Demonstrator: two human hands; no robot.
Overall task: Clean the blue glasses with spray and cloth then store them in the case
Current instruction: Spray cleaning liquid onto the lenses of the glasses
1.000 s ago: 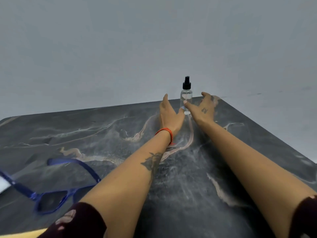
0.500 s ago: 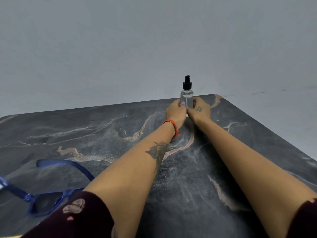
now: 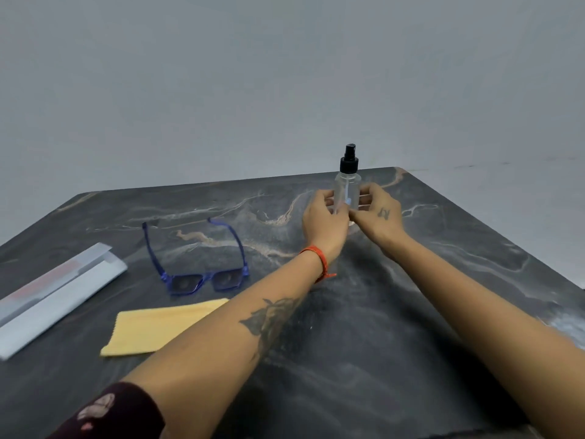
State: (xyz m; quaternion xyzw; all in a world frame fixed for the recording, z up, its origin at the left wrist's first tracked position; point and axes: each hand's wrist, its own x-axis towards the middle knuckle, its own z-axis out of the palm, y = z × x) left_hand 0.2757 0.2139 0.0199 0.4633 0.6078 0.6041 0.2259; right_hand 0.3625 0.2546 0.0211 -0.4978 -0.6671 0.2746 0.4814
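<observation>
While both arms reach across a dark marbled table [image 3: 411,312], the person's 2 hands meet around a small clear spray bottle [image 3: 347,188] standing upright near the table's far edge. The left hand [image 3: 323,217] curls its fingers round the bottle's left side, and the right hand [image 3: 378,212] wraps the right side, so both are clamped on its lower body. Only the black pump top shows above them; which way its nozzle faces cannot be told.

Left of the bottle and nearer the viewer lie the blue glasses [image 3: 196,258], untouched. Their arms are unfolded and point away toward the far edge; the 2 dark lenses face the viewer, so the front runs left to right. Just nearer than the glasses lies a flat yellow cloth [image 3: 158,327]. Further left of the bottle, a long pale case [image 3: 53,296] lies slanted at the table's left side.

Judging by looks, the bottle is light, stiff and smooth, possibly slippery, best held round its middle with a finger free for the pump. The glasses seem light and somewhat fragile, best lifted by the frame or an arm rather than the lenses.
</observation>
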